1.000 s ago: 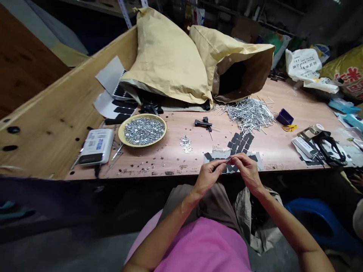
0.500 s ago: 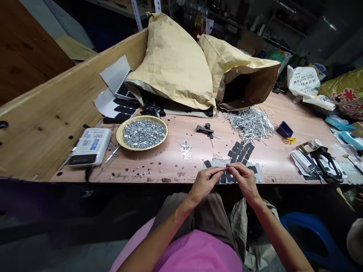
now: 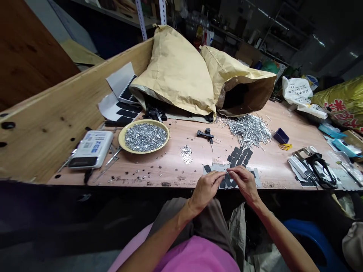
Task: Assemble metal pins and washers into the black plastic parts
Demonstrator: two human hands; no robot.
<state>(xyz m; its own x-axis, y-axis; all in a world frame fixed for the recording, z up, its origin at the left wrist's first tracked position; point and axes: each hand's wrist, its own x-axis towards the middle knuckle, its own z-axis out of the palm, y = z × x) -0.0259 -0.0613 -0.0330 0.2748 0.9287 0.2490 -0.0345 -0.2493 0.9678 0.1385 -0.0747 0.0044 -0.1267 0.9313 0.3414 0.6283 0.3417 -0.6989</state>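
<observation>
Over the table's front edge, my left hand (image 3: 208, 187) and my right hand (image 3: 244, 183) meet fingertip to fingertip. Both are closed in a pinch around something small and thin, too small to make out. Beneath them lies a grey sheet (image 3: 257, 181) with black rounded pads on it. More black pads (image 3: 239, 155) are spread just beyond my fingers. Farther off are a heap of thin metal pins (image 3: 249, 130) and two black plastic parts (image 3: 206, 135) with pins sticking out. A small pile of flat metal pieces (image 3: 186, 154) lies to the left.
A yellow bowl (image 3: 122, 141) full of small metal pieces stands left, beside a white box-shaped device (image 3: 93, 147). Large paper sacks (image 3: 178, 71) stand at the back. A small dark blue tray (image 3: 281, 135) and a black strap (image 3: 323, 170) lie right. A wooden board (image 3: 56, 113) borders the left.
The camera view has tilted and shifted slightly, so the table's things sit a little lower in the picture. Both hands keep their pinch at nearly the same place.
</observation>
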